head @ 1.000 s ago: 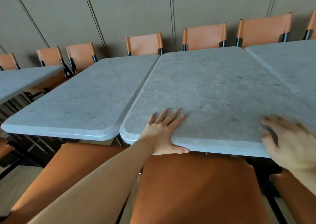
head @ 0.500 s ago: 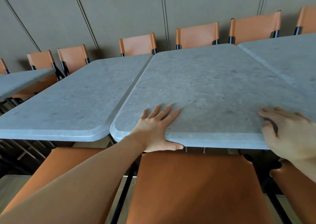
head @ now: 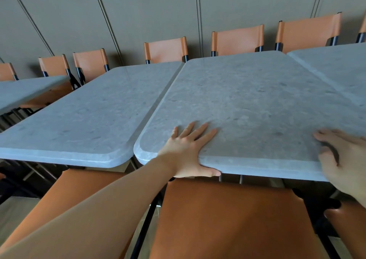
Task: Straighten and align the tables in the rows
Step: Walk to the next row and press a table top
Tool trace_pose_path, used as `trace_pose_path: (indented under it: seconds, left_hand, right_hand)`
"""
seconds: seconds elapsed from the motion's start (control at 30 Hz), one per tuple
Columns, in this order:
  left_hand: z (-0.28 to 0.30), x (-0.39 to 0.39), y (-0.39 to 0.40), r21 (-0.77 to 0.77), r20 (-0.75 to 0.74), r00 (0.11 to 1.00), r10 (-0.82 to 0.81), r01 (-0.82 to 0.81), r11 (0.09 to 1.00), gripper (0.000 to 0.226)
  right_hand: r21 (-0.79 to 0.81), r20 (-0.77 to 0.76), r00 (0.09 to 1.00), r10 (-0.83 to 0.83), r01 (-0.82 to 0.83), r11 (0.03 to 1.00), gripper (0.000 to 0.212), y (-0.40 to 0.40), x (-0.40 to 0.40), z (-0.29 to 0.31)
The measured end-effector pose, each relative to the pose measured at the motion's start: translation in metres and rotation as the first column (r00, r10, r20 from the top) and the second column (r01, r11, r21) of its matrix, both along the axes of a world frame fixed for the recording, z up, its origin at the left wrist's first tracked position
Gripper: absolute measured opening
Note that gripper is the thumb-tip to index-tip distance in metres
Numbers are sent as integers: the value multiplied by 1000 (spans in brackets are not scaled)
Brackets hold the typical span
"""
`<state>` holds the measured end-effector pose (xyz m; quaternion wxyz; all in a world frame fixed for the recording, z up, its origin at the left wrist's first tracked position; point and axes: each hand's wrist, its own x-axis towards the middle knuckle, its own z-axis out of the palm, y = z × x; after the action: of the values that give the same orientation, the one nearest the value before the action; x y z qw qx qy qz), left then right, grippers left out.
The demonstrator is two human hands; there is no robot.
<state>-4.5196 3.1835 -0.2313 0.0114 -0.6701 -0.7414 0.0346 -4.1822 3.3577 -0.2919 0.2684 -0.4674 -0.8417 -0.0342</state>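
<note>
- While both hands bear on the middle table point(head: 247, 104), its near edge sits slightly nearer than that of the left table point(head: 79, 116); judged from the task, the step in hand is bringing these edges into one line.
- Left hand point(head: 188, 151): fingers point(head: 206, 136) straight and spread flat on the top, close to the near left corner, thumb hooked along the near edge. It presses and clasps the rim; it encloses nothing.
- Right hand point(head: 344, 159): blurred at the frame's right border; it lies over the near edge toward the near right corner, fingers loosely bent on the top. Whether the thumb wraps under the rim cannot be told.
- Position of the task's thing: the middle table lies directly under both palms, between the left table, which it nearly touches along a narrow seam, and the right table point(head: 336, 68), which it meets along a seam running far to near.
- Risk: an uneven push, one hand stronger than the other, would likely swing the top askew and open or wedge a seam.
- Risk: a hard shove could knock the neighbouring tables or the far chairs point(head: 237, 39) out of place.
- Risk: flat palms may slip on the smooth top.
- Risk: the near chair point(head: 227, 215) under the edge could catch the frame.
</note>
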Motion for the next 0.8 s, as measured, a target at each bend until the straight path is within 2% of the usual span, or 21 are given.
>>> trace_pose_path:
  seconds: [0.1,0.17,0.4,0.47,0.5,0.6,0.67,0.73,0.8]
  left_hand:
    - [0,1,0,-1,11,1000,5,-5,1000,115]
    - [1,2,-2,-6,16,1000,10,-10,1000,116]
    - [9,7,-3,-57,110,993,48,-42,997,116]
    - [30,15,-3,-140,187,976,111,-85,986,109]
    - [46,20,-2,-204,235,958,162,-115,972,103]
    - [108,38,5,-396,240,940,241,-132,909,84]
    - [144,57,5,-368,279,938,206,-93,925,74]
    - [176,83,-3,-272,374,916,147,-43,961,65]
    - [204,108,-18,-177,471,877,95,-11,984,57]
  right_hand:
    - [63,-22,998,-63,64,996,53,-10,-6,11]
    - [43,-38,996,-79,81,996,48,-19,-10,19]
    - [-7,-31,994,-109,109,994,50,-46,-18,49]
    - [-128,53,992,-119,125,984,48,-54,-20,59]
    - [-250,112,985,-129,154,956,44,-54,-23,71]
    - [-637,275,959,-75,240,733,28,-53,-38,146]
    - [-748,190,980,-58,183,638,33,-61,-48,194]
    - [-752,5,993,-114,79,655,45,-82,-53,238]
    - [-745,-140,983,-120,-25,666,48,-114,-52,272]
